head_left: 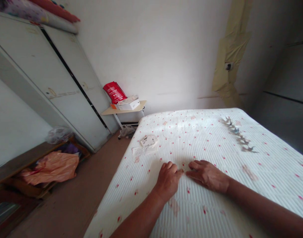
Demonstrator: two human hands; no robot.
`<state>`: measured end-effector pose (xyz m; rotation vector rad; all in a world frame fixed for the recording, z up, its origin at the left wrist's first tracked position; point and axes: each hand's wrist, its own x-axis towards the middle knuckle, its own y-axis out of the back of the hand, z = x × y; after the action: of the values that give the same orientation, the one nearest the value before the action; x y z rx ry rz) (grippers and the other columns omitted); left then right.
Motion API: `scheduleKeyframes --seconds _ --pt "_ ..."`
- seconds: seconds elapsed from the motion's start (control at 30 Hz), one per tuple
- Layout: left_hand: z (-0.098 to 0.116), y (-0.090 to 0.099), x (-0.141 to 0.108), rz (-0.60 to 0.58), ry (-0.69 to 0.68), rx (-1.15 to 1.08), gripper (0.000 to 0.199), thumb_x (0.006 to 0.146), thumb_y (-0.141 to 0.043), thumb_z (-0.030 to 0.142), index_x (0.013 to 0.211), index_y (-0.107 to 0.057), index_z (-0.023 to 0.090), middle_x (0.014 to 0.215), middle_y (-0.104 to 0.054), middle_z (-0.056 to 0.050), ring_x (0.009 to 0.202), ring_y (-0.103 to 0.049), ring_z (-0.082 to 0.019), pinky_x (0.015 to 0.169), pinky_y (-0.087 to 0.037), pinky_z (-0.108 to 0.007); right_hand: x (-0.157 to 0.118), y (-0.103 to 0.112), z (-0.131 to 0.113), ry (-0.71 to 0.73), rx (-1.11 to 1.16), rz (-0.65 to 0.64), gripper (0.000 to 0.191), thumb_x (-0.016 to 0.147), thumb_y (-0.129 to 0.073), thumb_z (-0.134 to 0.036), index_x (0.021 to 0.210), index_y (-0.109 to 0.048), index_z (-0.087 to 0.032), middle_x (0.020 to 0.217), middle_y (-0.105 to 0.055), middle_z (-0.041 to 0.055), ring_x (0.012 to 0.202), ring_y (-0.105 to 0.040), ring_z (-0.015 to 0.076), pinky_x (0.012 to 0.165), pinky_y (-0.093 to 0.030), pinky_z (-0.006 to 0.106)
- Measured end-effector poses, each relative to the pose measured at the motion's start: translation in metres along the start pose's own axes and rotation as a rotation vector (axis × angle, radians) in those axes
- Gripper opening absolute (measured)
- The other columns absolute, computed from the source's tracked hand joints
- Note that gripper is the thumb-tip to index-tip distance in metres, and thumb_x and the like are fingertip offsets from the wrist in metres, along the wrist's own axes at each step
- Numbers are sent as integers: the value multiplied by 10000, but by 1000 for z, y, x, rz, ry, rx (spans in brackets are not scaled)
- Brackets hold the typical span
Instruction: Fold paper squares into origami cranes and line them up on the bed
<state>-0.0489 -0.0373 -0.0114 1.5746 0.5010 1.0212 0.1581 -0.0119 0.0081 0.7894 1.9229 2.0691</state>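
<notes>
My left hand (167, 180) rests low over the white quilted bed cover (203, 211), its fingers curled and the thumb side turned to the right. Facing it across a narrow gap, my right hand (207, 175) has bent fingers close to the left fingertips. Whatever may be between the fingers is too small or hidden to make out. Beyond my left hand lie a few loose printed papers (149, 141). Far to the right runs a row of small, grey-brown folded paper birds (238, 134).
A small wheeled table (128, 109) behind the bed bears a red bag (114, 92) and a white box (129, 104). Pale wardrobe doors (62, 82) stand at the left. An orange plastic bag (53, 167) lies on a low wooden cabinet.
</notes>
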Motion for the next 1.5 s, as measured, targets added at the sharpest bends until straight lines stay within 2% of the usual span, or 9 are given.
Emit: scheduleKeyframes --seconds 0.17,0.27,0.4,0.47,0.53,0.6,0.8,1.13,1.5 --pt "0 0 0 -1 -6 -7 209 889 -423 227 913 -630 238 728 -527 -26 769 -436 -170 663 -307 -311 -7 5 8 21 46 -23 259 909 -392 -271 800 -611 -186 844 -549 42 698 -486 135 636 -357 261" --pt "-1 0 0 -2 -8 -15 216 890 -418 226 911 -632 234 723 -522 -30 764 -436 -170 664 -310 -307 -9 3 12 -70 214 -2 248 893 -395 -226 804 -622 -182 877 -565 50 727 -526 132 655 -386 247" --pt "-1 0 -1 -7 4 -36 197 871 -447 215 944 -627 249 721 -516 -27 771 -438 -174 671 -317 -310 6 -7 16 -460 480 94 224 842 -411 -185 862 -634 -178 854 -617 44 760 -568 133 667 -408 223" --pt "-1 0 -1 -8 11 -38 198 867 -450 209 936 -630 253 717 -514 -25 771 -439 -175 670 -320 -312 19 -12 16 -722 484 26 162 767 -474 -177 766 -636 -172 742 -632 23 669 -564 130 596 -387 216" --pt "-1 -1 -1 -5 16 -31 198 866 -448 207 909 -637 248 714 -515 -27 768 -439 -176 666 -323 -312 32 -15 14 -867 470 -79 115 706 -525 -192 703 -636 -167 663 -627 15 608 -553 126 534 -351 209" --pt "0 -1 -1 0 15 -21 198 864 -449 208 880 -644 238 713 -516 -32 767 -438 -177 664 -328 -312 42 -16 11 -872 537 -202 105 674 -560 -223 696 -641 -161 611 -618 10 565 -546 115 491 -328 193" --pt "2 -3 0 20 4 2 194 863 -450 197 860 -642 229 718 -523 -33 768 -440 -177 666 -328 -313 54 -13 7 -895 547 -322 127 635 -532 -183 650 -647 -134 470 -570 3 399 -488 92 417 -305 187" --pt "1 -9 -1 41 11 8 186 863 -462 216 899 -643 238 723 -523 -34 782 -442 -179 671 -321 -319 58 -10 7 -930 423 -331 148 614 -542 -173 672 -672 -133 578 -623 52 568 -562 146 477 -316 210" --pt "4 -3 0 14 27 -6 178 855 -463 193 865 -638 223 731 -530 -36 781 -441 -178 673 -321 -318 36 -6 13 -968 606 -336 106 664 -522 -208 612 -594 -149 430 -520 -28 372 -449 77 398 -316 182"
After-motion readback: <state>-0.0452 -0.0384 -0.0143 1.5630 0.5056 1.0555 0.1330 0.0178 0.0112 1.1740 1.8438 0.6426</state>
